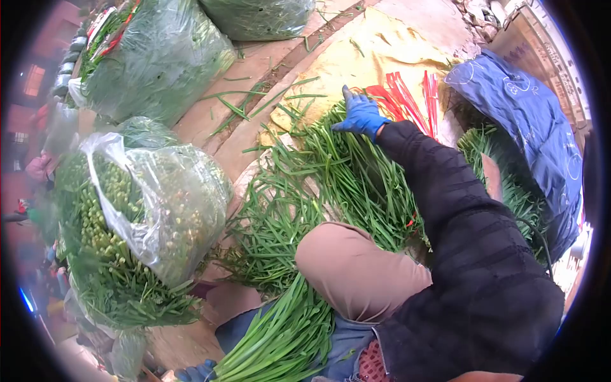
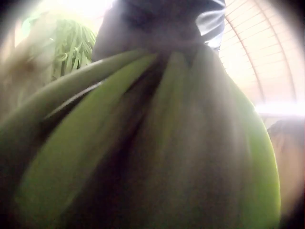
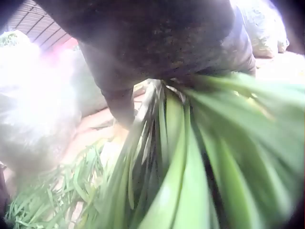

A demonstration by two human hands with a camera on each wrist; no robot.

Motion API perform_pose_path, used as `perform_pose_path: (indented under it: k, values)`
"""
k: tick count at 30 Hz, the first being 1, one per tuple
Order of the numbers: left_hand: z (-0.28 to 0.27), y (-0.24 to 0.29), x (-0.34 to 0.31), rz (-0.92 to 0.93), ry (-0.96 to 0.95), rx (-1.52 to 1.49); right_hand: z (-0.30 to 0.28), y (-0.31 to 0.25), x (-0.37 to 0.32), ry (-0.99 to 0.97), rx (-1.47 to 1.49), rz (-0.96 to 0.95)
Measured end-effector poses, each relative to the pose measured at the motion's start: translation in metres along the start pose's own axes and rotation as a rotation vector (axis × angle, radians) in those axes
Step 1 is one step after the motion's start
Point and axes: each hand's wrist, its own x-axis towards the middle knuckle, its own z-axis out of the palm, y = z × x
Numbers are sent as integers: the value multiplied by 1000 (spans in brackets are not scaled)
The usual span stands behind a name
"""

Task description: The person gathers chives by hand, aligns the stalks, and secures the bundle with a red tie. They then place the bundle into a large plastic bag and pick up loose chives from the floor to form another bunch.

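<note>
My right hand (image 1: 363,116), in a blue glove, lies on the stalk end of a pile of long green leaves (image 1: 356,169), thumb and a finger spread apart. In the right wrist view the dark right hand (image 3: 167,43) is over the leaves (image 3: 183,162), which fan out from beneath it. At the bottom edge of the head view my gloved left hand (image 1: 196,371) grips a bunch of green leaves (image 1: 280,337) lying across the lap. In the left wrist view the bunch (image 2: 167,129) fans out below the left hand (image 2: 157,24); its fingertips are hidden.
Loose leaves (image 1: 273,229) lie beside the raised knee (image 1: 350,270). Plastic bags of greens (image 1: 159,57) stand at left, one open (image 1: 191,191). Red strips (image 1: 407,102) lie on a yellow sack (image 1: 382,44). A blue cloth (image 1: 528,121) covers greens at right.
</note>
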Motion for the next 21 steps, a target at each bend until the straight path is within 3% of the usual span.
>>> perform_pose_path:
  k: [1, 4, 6, 8, 9, 10, 12, 14, 15, 17, 19, 21]
  values:
    - [0, 0, -2, -16, -12, -29, -9, -3, -2, 7, 8, -7]
    - [4, -2, -12, -96, -64, -155, -43, -25, -19, 84, 299, -300]
    - [9, -8, -20, -199, -120, -310, -94, -75, -72, -196, 648, -394]
    - [12, -25, -19, -332, -279, -712, -117, -116, -132, -533, 957, -658]
    - [11, -34, -13, -388, -385, -977, -143, -139, -163, -716, 882, -832]
    - [16, -28, -12, -406, -465, -1047, -136, -154, -188, -874, 936, -936]
    - [26, -8, -19, -500, -368, -997, -131, -185, -239, -936, 912, -1178]
    - [26, -13, -21, -410, -523, -961, -120, -204, -276, -944, 851, -1222]
    - [26, 6, -26, -590, -491, -959, -114, -215, -293, -941, 797, -1242]
    - [25, 5, -31, -455, -381, -962, -100, -226, -321, -1044, 833, -1312]
    - [14, 1, -33, -503, -384, -1008, -86, -234, -339, -878, 941, -1194]
    - [-1, -11, -39, -500, -410, -1072, -81, -246, -349, -918, 925, -1211]
